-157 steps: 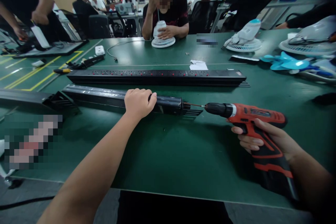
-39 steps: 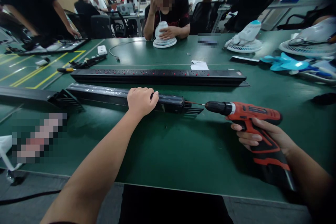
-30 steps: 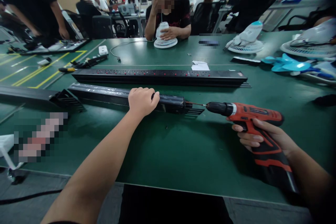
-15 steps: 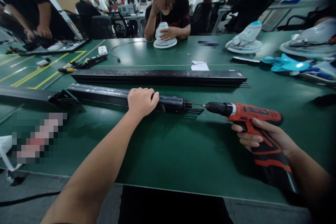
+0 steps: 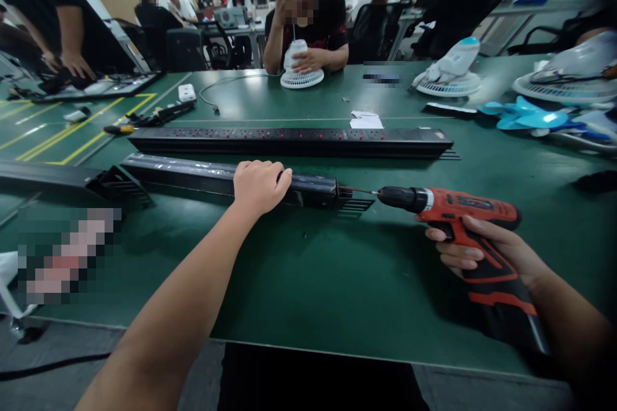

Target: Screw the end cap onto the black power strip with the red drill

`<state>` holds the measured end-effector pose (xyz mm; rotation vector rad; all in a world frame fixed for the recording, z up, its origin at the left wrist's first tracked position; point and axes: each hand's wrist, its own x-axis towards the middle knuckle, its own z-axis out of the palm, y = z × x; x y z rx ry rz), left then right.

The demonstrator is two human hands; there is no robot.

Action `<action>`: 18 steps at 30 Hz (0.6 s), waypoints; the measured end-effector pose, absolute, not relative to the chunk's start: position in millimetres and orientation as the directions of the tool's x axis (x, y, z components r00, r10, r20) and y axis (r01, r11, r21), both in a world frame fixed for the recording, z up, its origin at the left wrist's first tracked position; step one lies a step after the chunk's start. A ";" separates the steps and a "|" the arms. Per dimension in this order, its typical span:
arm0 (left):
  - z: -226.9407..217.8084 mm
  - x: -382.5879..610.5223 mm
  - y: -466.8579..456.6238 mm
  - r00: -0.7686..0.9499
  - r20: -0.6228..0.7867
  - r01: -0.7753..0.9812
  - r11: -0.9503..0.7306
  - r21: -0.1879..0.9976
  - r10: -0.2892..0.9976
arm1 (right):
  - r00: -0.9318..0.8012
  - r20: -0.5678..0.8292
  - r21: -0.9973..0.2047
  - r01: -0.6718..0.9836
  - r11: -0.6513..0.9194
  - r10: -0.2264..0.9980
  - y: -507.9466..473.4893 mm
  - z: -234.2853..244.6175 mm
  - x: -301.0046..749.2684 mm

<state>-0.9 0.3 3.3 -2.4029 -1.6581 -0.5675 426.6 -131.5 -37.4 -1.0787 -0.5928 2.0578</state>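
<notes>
My left hand (image 5: 261, 186) is closed over the near long black power strip (image 5: 193, 174), which lies across the green table (image 5: 299, 276). My right hand (image 5: 486, 253) grips a red and black cordless drill (image 5: 457, 218). The drill's bit (image 5: 359, 191) points left and touches the strip's right end cap. A second black power strip (image 5: 289, 140) with red switches lies just behind, parallel to the first.
A person sits opposite with a hand on a small white fan (image 5: 300, 65). More fans (image 5: 450, 70) and blue blades (image 5: 523, 117) lie at the right. A yellow-handled screwdriver (image 5: 118, 129), a white adapter (image 5: 185, 93) and paper scraps (image 5: 365, 120) lie further back. Another person's hands work at far left.
Both my hands, the drill and the strip stay as they were. The person at far left has shifted their hands over their work.
</notes>
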 end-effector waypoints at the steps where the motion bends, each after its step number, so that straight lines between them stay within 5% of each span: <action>1: 3.3 -0.8 0.3 0.312 0.397 0.925 -0.371 0.080 0.863 | -0.385 -0.505 -0.671 -0.388 -0.632 0.773 -131.8 -36.7 426.4; 18: 5.7 -1.0 -1.0 0.353 0.379 0.905 -0.415 0.093 0.856 | -0.371 -0.486 -0.717 -0.349 -0.604 0.791 -132.0 -42.3 429.9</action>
